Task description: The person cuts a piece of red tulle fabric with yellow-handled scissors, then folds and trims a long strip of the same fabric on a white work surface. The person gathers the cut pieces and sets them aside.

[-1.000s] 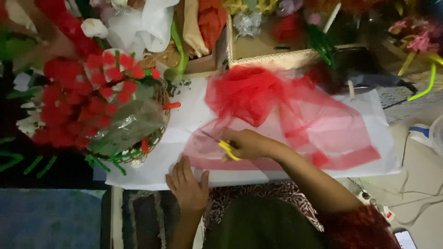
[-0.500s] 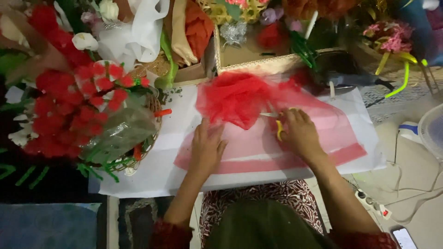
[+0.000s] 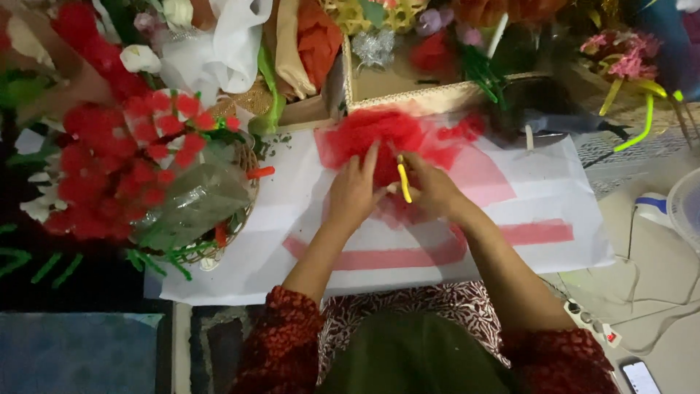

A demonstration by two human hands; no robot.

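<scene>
A bunched piece of red mesh fabric (image 3: pixel 386 138) lies on a white sheet of paper (image 3: pixel 539 211). My left hand (image 3: pixel 354 191) presses down on the gathered mesh with fingers pointing away from me. Right beside it, my right hand (image 3: pixel 432 188) holds a thin yellow tool (image 3: pixel 402 179), its tip at the mesh; the two hands nearly touch. A flat strip of the red mesh (image 3: pixel 408 257) stretches across the paper just below my wrists.
A wicker basket (image 3: pixel 240 211) of red artificial flowers and green stems sits at the left. Boxes of craft supplies and more flowers line the far side. A power strip (image 3: pixel 592 321), cables and a phone (image 3: pixel 643 376) lie at the right.
Both hands moved away from me onto the bunched mesh and came together. The spread mesh has been gathered into a tighter bundle, leaving only a strip flat on the paper.
</scene>
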